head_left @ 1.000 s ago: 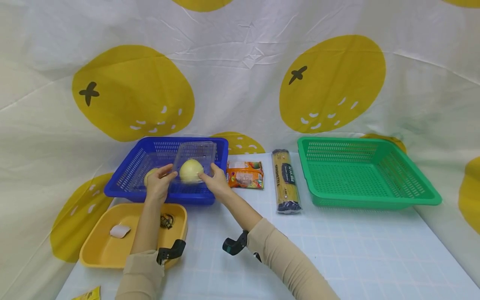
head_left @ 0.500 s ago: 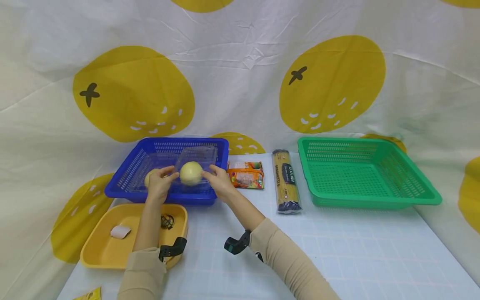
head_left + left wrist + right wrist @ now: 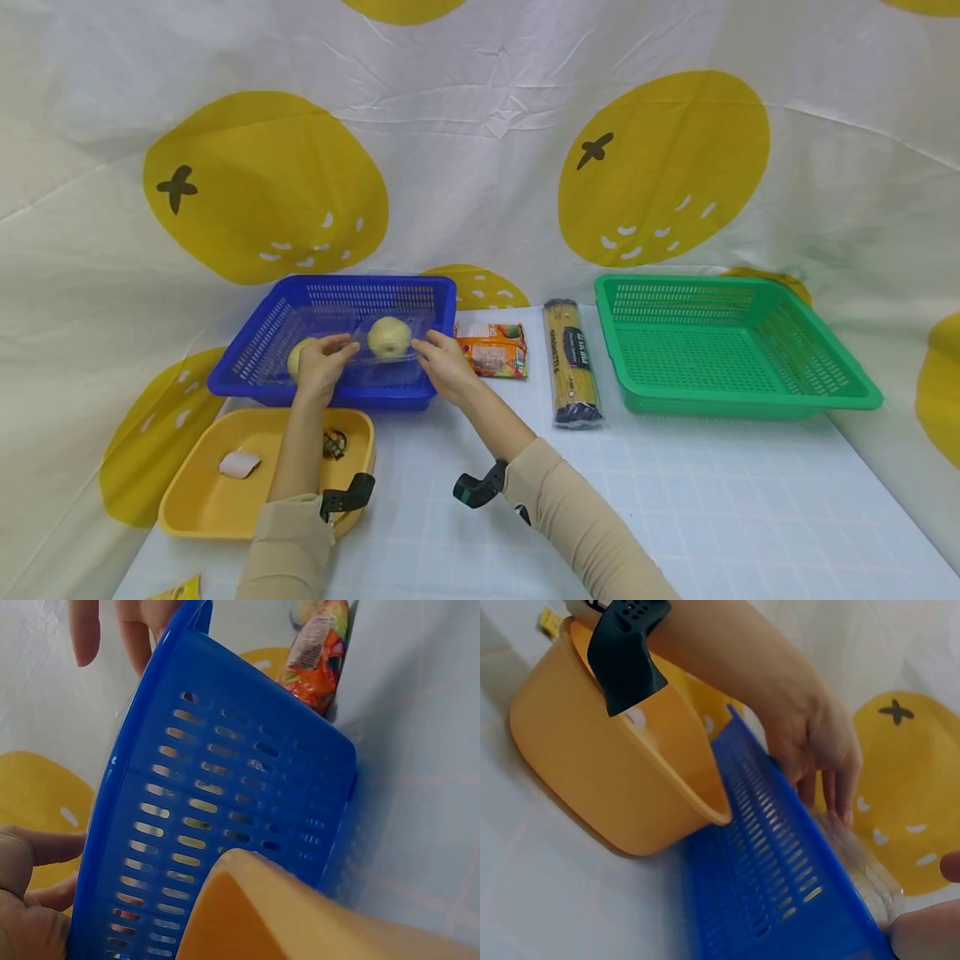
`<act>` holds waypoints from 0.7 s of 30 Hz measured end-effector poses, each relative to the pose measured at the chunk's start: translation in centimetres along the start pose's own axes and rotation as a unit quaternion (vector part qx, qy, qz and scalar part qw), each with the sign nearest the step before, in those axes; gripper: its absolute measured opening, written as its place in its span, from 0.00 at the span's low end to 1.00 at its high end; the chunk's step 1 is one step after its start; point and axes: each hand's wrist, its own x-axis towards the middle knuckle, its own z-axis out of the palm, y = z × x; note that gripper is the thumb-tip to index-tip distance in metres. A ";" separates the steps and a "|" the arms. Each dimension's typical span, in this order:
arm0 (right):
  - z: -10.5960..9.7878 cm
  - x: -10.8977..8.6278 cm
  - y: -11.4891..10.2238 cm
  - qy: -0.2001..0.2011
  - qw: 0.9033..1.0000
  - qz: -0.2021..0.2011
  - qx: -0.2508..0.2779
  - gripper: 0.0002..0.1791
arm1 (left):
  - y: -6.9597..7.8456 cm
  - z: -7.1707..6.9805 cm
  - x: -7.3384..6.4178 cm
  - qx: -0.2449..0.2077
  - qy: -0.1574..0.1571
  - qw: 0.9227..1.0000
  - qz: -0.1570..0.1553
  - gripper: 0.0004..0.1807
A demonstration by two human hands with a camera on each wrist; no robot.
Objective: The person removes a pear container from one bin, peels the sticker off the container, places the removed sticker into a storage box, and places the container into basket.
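A clear plastic box (image 3: 386, 372) with a pale yellow round fruit or vegetable (image 3: 388, 337) in it is in the right part of the blue basket (image 3: 251, 392). My left hand (image 3: 322, 368) pinches its left side, and my right hand (image 3: 446, 367) is at its right side, thumb and fingers at the edge. In the right wrist view the box (image 3: 874, 881) shows just above the basket's rim, under the left fingers. A second clear box (image 3: 324, 317) with a similar round item (image 3: 297, 358) lies at the left of the basket, partly behind my left hand.
A yellow-orange tub (image 3: 202, 500) stands under my left forearm, holding a white piece (image 3: 240, 464) and a dark-printed item (image 3: 334, 443). To the right are an orange snack packet (image 3: 491, 358), a spaghetti pack (image 3: 573, 367) and a green basket (image 3: 750, 404). A yellow packet (image 3: 180, 590) lies front left.
The clear box between my hands has tipped from raised to flatter and sunk lower in the blue basket. Its round item rolled slightly right and back. My right hand shifted slightly right.
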 end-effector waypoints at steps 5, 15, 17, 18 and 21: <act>0.1 0.1 -0.1 0.007 1.000 0.004 -0.006 0.34 | 0.1 0.1 0.0 0.005 0.000 1.000 0.004 0.23; 0.1 0.1 0.3 0.016 1.000 -0.019 -0.005 0.35 | 0.1 -0.1 -0.2 0.013 0.003 1.000 0.001 0.25; 0.0 0.0 0.5 0.027 0.998 -0.036 -0.037 0.34 | 0.1 -0.2 -0.3 -0.002 0.006 1.000 -0.005 0.26; 0.0 -0.1 0.6 0.034 0.996 -0.046 -0.061 0.33 | 0.1 -0.2 -0.3 -0.010 0.007 1.000 -0.007 0.26; 0.0 -0.6 0.8 0.050 0.984 -0.077 -0.149 0.32 | 0.0 -0.2 -0.2 -0.033 0.012 0.999 -0.011 0.27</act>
